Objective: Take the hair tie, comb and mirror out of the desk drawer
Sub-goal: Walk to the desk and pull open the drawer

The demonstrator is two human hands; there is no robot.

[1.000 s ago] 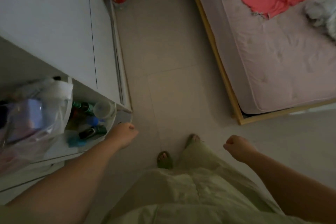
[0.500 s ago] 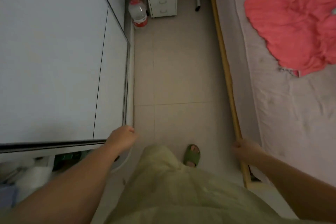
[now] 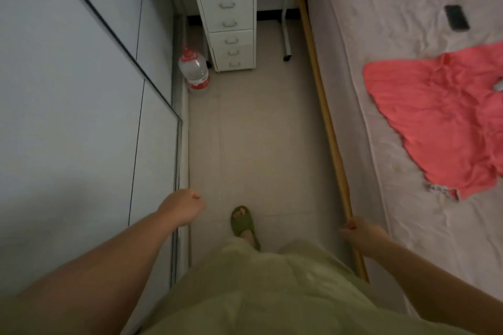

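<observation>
so bed point(image 3: 402, 122) along the right edge of the floor point(image 3: 261, 130), white drawer unit point(image 3: 231, 16) at its far end, drawers shut, task items unseen. left hand point(image 3: 183, 207) and right hand point(image 3: 363, 234) both loosely fisted, empty.

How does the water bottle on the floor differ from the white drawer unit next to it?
The water bottle is clear plastic with a red cap and label; the drawer unit is opaque white. The bottle is rounded and much shorter; the unit is boxy and tall, with metal handles. Both stand upright on the floor.
</observation>
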